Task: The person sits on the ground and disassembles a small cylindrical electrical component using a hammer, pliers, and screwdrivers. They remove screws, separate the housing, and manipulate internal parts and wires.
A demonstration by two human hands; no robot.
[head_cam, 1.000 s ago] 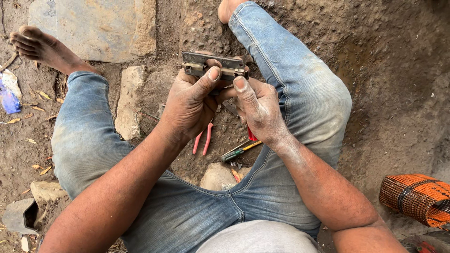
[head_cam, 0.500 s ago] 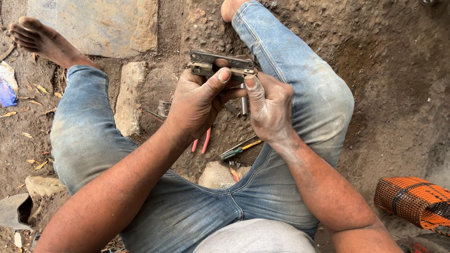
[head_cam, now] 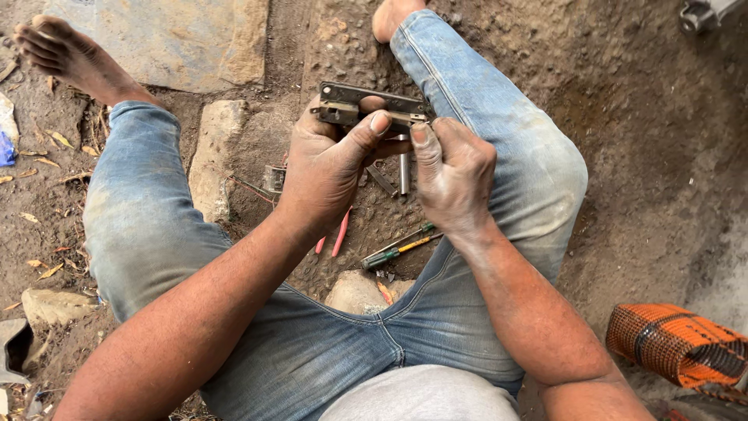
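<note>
left hand: left hand wrapped round the near side of the metal lock body, thumb laid across its top edge, fingers curled under; grip pressed onto the lock
right hand: right hand at the right end of the lock, thumb up against the plate, fingers folded in; grip closed on that end, exact finger contact hidden behind the knuckles
lock body: flat, grey-brown, rusty, long rectangular plate with a box part at the left end; held up off the ground between both hands, over the gap between the knees, roughly level
metal pin: short grey cylinder showing just below the lock between the two hands; can't tell if it hangs from the lock or lies on the ground
ground tools: red-handled pliers partly under the left wrist; screwdriver with green-yellow handle just beside them, near the right forearm; small metal box piece left of the left hand
posture: person seated on dirt ground, legs in blue jeans spread, bare foot at upper left
surroundings: flat stone slab at top left, smaller stone beside left knee, orange woven mesh item at lower right, well apart from the hands
</note>
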